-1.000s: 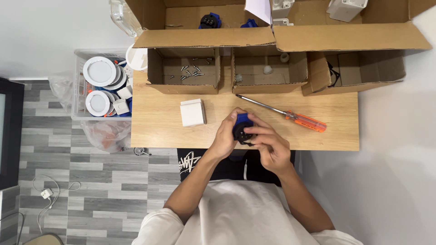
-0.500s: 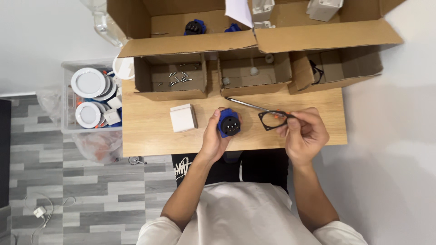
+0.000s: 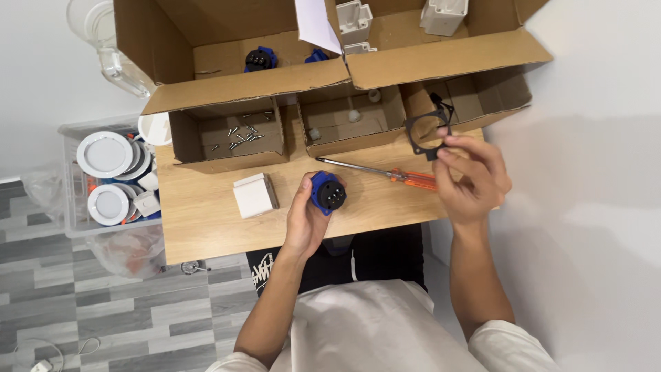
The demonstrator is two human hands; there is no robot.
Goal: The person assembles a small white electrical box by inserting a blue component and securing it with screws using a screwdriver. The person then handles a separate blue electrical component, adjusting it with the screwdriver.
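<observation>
My left hand [image 3: 303,224] grips a round blue plug body with a black face [image 3: 328,193] just above the wooden table [image 3: 206,227]. My right hand [image 3: 471,176] is raised to the right and pinches a flat black square gasket with a round hole [image 3: 423,131], held over the rightmost small cardboard box [image 3: 482,103]. An orange-handled screwdriver [image 3: 385,173] lies on the table between the two hands.
A small white box [image 3: 253,195] lies left of the plug. Open cardboard boxes line the back: one with small screws [image 3: 237,134], one with small round parts [image 3: 351,117], larger ones with blue parts [image 3: 260,60] and white parts [image 3: 441,15]. A plastic bin of white round lamps [image 3: 110,176] stands left.
Both hands were together on the plug; my right hand has pulled the black gasket off and carried it right and up toward the rightmost box. The left hand stays with the plug.
</observation>
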